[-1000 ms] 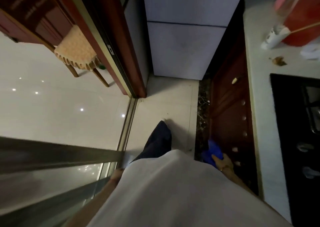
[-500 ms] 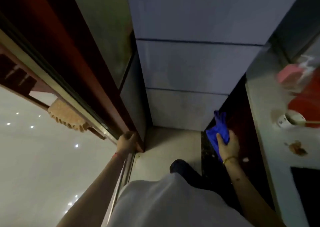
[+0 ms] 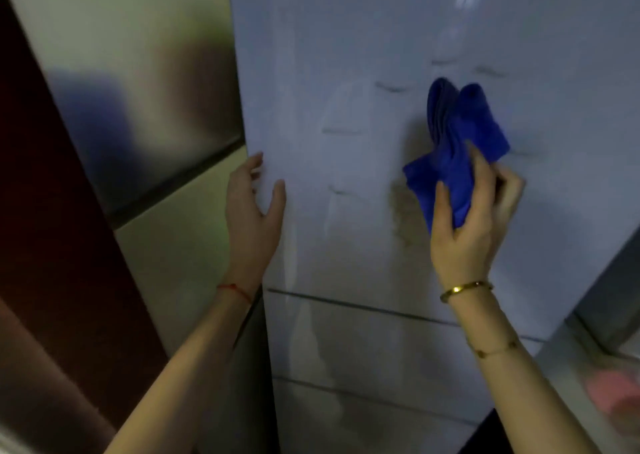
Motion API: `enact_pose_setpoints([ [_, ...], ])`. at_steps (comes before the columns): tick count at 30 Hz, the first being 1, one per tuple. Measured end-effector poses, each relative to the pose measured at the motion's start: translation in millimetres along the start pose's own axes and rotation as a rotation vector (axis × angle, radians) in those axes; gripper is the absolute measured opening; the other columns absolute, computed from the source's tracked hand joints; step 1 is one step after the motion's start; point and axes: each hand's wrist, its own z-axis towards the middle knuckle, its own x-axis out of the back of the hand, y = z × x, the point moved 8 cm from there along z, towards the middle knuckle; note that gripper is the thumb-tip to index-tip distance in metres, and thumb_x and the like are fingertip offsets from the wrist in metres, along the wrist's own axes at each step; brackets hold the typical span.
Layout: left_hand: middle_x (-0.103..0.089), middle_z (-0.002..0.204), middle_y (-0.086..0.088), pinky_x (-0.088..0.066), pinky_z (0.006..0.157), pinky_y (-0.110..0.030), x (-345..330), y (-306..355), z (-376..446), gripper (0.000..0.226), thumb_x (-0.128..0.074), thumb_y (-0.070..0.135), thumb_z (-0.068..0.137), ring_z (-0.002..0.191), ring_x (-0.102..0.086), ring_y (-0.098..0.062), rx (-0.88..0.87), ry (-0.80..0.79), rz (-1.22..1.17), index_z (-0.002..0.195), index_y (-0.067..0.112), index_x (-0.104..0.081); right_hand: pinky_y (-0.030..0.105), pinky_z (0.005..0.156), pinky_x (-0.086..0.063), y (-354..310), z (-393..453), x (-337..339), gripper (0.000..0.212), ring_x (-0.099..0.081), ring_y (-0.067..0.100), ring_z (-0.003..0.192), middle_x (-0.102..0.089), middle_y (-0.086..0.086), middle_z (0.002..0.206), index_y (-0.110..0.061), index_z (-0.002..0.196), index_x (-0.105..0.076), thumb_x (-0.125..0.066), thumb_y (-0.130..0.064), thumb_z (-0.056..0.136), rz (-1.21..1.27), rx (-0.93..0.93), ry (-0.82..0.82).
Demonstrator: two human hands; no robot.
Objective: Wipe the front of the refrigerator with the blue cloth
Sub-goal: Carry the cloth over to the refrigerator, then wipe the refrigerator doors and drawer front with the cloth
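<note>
The pale grey refrigerator (image 3: 346, 55) fills the view, its glossy front door showing faint smudges. My right hand (image 3: 467, 221) is shut on the bunched blue cloth (image 3: 457, 141), held up against the upper door right of centre. My left hand (image 3: 252, 207) grips the left edge of that door, thumb on the front and fingers around the side. Two drawer seams cross the front below both hands.
The refrigerator's shiny side panel (image 3: 138, 89) and a dark red door frame (image 3: 41, 211) stand at the left. A counter edge (image 3: 588, 349) with a blurred pink item (image 3: 613, 394) lies at the lower right.
The view has swung up from the floor to the upper door. My right hand rose with the blue cloth to the door front. My left hand moved from the door frame to the refrigerator's left edge.
</note>
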Motion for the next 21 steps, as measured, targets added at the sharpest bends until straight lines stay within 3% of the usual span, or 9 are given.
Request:
enact_pose_setpoints([
  [3, -0.045, 0.146, -0.006, -0.042, 0.11, -0.049, -3.0, 24.1, 45.5, 0.057, -0.06, 0.025, 0.096, 0.134, -0.046, -0.023, -0.163, 0.08, 0.001, 0.146, 0.008, -0.038, 0.036, 0.096, -0.039, -30.7, 61.1, -23.1, 0.045, -0.042, 0.023, 0.107, -0.048, 0.021, 0.115, -0.012, 0.136, -0.048, -0.056, -0.016, 0.092, -0.093, 0.17, 0.071],
  [6, -0.04, 0.149, -0.008, -0.038, 0.113, -0.052, -4.9, 29.3, 78.2, 0.063, -0.06, 0.026, 0.096, 0.139, -0.04, -0.027, -0.204, 0.131, -0.004, 0.149, 0.006, -0.032, 0.039, 0.118, -0.023, -55.0, 94.2, -62.5, 0.048, -0.03, 0.03, 0.137, -0.037, 0.021, 0.142, -0.011, 0.14, -0.044, -0.052, -0.016, 0.093, -0.145, 0.325, -0.058],
  [8, -0.043, 0.147, 0.003, -0.039, 0.115, -0.044, -6.8, 31.1, 92.4, 0.061, -0.06, 0.026, 0.097, 0.138, -0.042, -0.018, -0.21, 0.125, -0.074, 0.149, 0.011, -0.033, 0.046, 0.122, -0.007, -64.3, 100.5, -92.0, 0.052, -0.013, 0.033, 0.146, -0.023, 0.015, 0.155, -0.014, 0.145, -0.036, -0.047, -0.02, 0.095, -0.271, 0.449, -0.182],
  [11, -0.039, 0.135, 0.039, -0.039, 0.112, -0.019, -11.4, 27.4, 103.9, 0.06, -0.062, 0.024, 0.096, 0.13, -0.043, 0.008, -0.195, 0.095, -0.198, 0.148, 0.023, -0.032, 0.05, 0.121, -0.001, -63.3, 86.8, -114.3, 0.057, -0.007, 0.031, 0.148, -0.018, 0.006, 0.159, -0.02, 0.149, -0.027, -0.045, -0.027, 0.096, -0.435, 0.55, -0.279],
  [14, -0.034, 0.138, 0.036, -0.037, 0.114, -0.022, -16.0, 16.2, 109.6, 0.07, -0.062, 0.027, 0.096, 0.134, -0.04, 0.005, -0.194, 0.085, -0.214, 0.155, 0.015, -0.025, 0.049, 0.121, -0.004, -49.7, 44.0, -124.3, 0.061, -0.008, 0.028, 0.148, -0.017, 0.001, 0.159, -0.024, 0.15, -0.024, -0.049, -0.033, 0.095, -0.522, 0.626, -0.399],
  [16, -0.032, 0.139, 0.036, -0.034, 0.113, -0.016, -18.9, 9.1, 111.3, 0.073, -0.061, 0.027, 0.096, 0.134, -0.039, 0.007, -0.184, 0.067, -0.222, 0.156, 0.015, -0.022, 0.047, 0.121, -0.006, -45.0, 35.5, -123.1, 0.064, -0.01, 0.026, 0.148, -0.017, 0.0, 0.159, -0.027, 0.15, -0.023, -0.052, -0.034, 0.093, -0.586, 0.697, -0.432],
  [21, -0.034, 0.138, 0.034, -0.036, 0.109, -0.01, -22.2, 2.9, 114.0, 0.074, -0.061, 0.028, 0.095, 0.131, -0.04, 0.01, -0.183, 0.059, -0.26, 0.156, 0.016, -0.023, 0.048, 0.121, -0.003, -75.4, 123.7, -116.9, 0.054, -0.011, 0.029, 0.148, -0.019, 0.003, 0.158, -0.023, 0.149, -0.027, -0.044, -0.035, 0.099, -0.526, 0.529, -0.18],
])
